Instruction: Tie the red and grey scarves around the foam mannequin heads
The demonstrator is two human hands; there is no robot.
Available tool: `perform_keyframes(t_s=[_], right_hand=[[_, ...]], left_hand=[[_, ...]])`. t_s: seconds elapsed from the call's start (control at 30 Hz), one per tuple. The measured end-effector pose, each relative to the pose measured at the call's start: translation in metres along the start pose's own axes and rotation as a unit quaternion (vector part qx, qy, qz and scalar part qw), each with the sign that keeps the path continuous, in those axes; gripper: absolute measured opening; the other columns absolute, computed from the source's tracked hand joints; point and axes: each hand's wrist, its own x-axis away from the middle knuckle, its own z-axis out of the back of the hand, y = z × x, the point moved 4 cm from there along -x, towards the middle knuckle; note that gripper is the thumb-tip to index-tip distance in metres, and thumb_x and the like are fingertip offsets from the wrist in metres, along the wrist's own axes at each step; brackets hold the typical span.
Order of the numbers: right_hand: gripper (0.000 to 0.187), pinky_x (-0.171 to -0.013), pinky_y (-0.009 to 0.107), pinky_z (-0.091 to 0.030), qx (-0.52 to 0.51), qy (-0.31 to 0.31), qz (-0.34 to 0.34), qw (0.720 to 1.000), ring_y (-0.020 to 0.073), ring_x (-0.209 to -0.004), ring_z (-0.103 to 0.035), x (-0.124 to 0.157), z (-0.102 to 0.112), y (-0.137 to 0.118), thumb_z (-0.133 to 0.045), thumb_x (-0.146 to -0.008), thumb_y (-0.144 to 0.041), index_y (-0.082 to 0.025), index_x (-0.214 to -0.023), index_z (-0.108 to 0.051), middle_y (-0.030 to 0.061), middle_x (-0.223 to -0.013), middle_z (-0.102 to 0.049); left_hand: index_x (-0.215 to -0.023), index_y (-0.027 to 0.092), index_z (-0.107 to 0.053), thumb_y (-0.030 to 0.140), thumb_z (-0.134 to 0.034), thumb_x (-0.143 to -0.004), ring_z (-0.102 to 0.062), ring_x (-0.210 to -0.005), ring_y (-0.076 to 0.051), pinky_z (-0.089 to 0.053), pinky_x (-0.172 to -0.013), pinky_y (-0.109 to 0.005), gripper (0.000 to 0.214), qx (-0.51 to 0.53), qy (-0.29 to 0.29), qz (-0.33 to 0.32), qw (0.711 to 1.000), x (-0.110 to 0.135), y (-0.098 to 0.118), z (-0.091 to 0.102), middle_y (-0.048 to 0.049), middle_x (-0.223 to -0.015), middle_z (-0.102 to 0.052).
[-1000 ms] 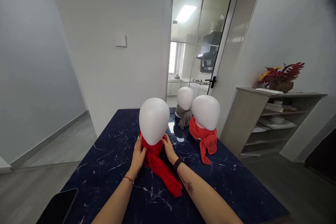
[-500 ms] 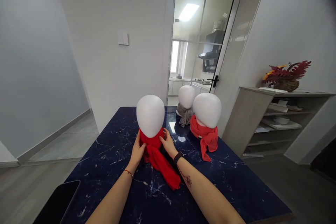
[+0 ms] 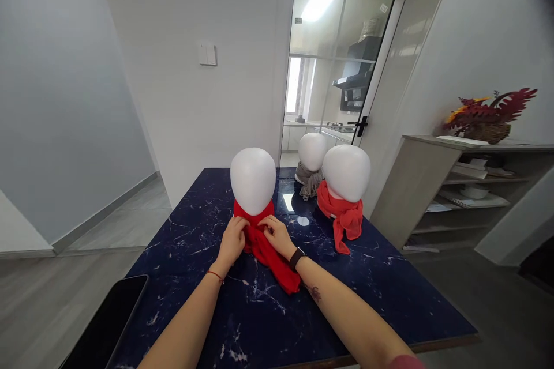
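Note:
A white mannequin head (image 3: 253, 180) stands on the dark table, with a bright red scarf (image 3: 279, 268) wrapped around its neck. The scarf's loose end trails forward and to the right over the tabletop. My left hand (image 3: 232, 238) is closed on the scarf at the left front of the neck, fingers bent inward. Opposite it, my right hand (image 3: 279, 236) pinches the scarf just right of the front, below the chin. The fingertips of both hands are partly hidden by the cloth and knuckles.
Two more white heads stand at the back right: one (image 3: 347, 173) with a coral scarf (image 3: 346, 218), another (image 3: 312, 151) with a grey scarf (image 3: 310, 180). A black phone-like device (image 3: 108, 323) lies at the front left of the blue marbled table (image 3: 182, 242). A shelf (image 3: 426, 190) stands right.
Both hands have moved from the sides of the neck inward to the front of the scarf, fingers now closed on it. The view has shifted slightly.

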Motion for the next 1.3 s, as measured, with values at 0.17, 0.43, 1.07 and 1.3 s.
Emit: perform_keyframes(t_s=[0.17, 0.43, 1.07, 1.3], right_hand=[[0.032, -0.065, 0.025, -0.043, 0.057, -0.084, 0.013, 0.995, 0.0115, -0.065, -0.051, 0.003, 0.000, 0.009, -0.048, -0.075, -0.005, -0.022, -0.095, -0.066, 0.0010, -0.085, -0.058], [0.011, -0.065, 0.025, -0.041, 0.083, -0.043, -0.014, 0.996, 0.0125, -0.067, -0.050, 0.000, 0.006, 0.016, -0.053, -0.084, -0.020, -0.021, -0.080, -0.063, 0.0006, -0.079, -0.054], [0.018, -0.069, 0.029, -0.043, 0.063, 0.106, -0.090, 0.988, 0.0164, -0.074, -0.055, -0.001, 0.013, 0.031, -0.046, -0.089, -0.027, -0.021, -0.083, -0.062, 0.0032, -0.085, -0.057], [0.022, -0.068, 0.030, -0.043, 0.069, 0.153, -0.121, 0.978, 0.0174, -0.073, -0.054, 0.000, 0.020, 0.039, -0.044, -0.089, -0.030, -0.019, -0.080, -0.061, 0.0046, -0.083, -0.056]], left_hand=[[-0.104, 0.025, -0.062, -0.003, -0.037, -0.067, -0.051, -0.096, -0.022, -0.044, -0.090, -0.039, 0.052, -0.089, -0.133, -0.103, 0.982, 0.002, 0.005, -0.005, -0.0059, -0.101, -0.057], [-0.087, 0.023, -0.057, 0.004, -0.045, -0.069, -0.052, -0.091, -0.022, -0.044, -0.088, -0.039, 0.028, -0.138, -0.145, -0.088, 0.976, 0.000, -0.004, -0.005, -0.0050, -0.096, -0.055], [-0.072, 0.021, -0.051, 0.011, -0.047, -0.069, -0.059, -0.096, -0.020, -0.044, -0.089, -0.036, 0.011, -0.020, -0.064, -0.048, 0.997, -0.001, 0.002, 0.003, -0.0057, -0.104, -0.067], [-0.072, 0.020, -0.057, 0.013, -0.044, -0.068, -0.059, -0.073, -0.015, -0.045, -0.071, -0.027, 0.015, 0.023, 0.032, 0.052, 0.998, -0.002, -0.007, 0.010, -0.0014, -0.081, -0.068]])
